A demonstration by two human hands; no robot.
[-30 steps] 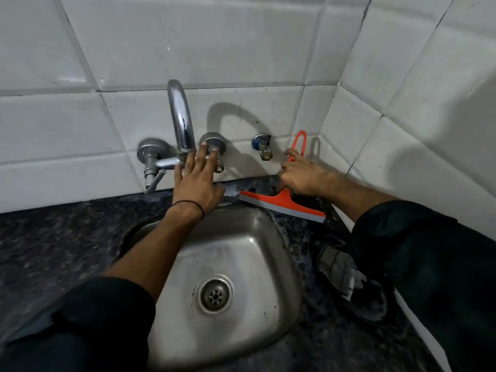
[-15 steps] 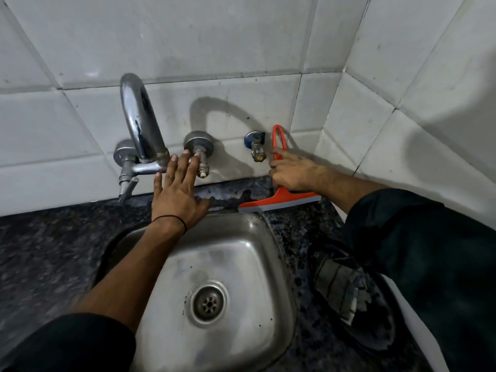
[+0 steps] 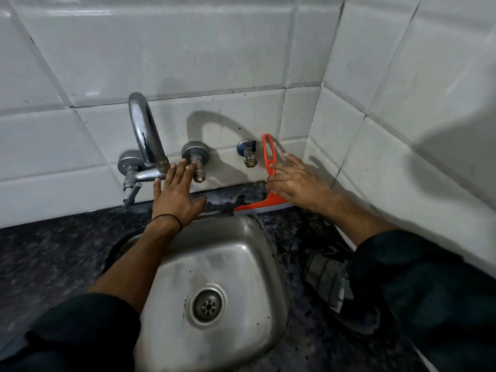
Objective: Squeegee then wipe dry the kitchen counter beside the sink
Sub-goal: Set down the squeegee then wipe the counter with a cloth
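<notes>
No lettering readable anywhere. One orange squeegee (image 3: pixel 264 204), one steel sink (image 3: pixel 241 253), one cloth (image 3: pixel 326 275), possibly checked, on the dark counter (image 3: pixel 48 253). Right hand (image 3: pixel 296 183) grasps the squeegee's handle, blade on the counter behind the sink. Left hand (image 3: pixel 175 196) lies flat, fingers spread, below the tap (image 3: pixel 146 140).

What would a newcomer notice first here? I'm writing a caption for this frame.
The orange squeegee stands out, its blade on the dark counter behind the steel sink, held by the right hand near the tiled corner. The left hand lies flat, fingers spread, below the chrome faucet. A cloth lies right of the sink.
</notes>
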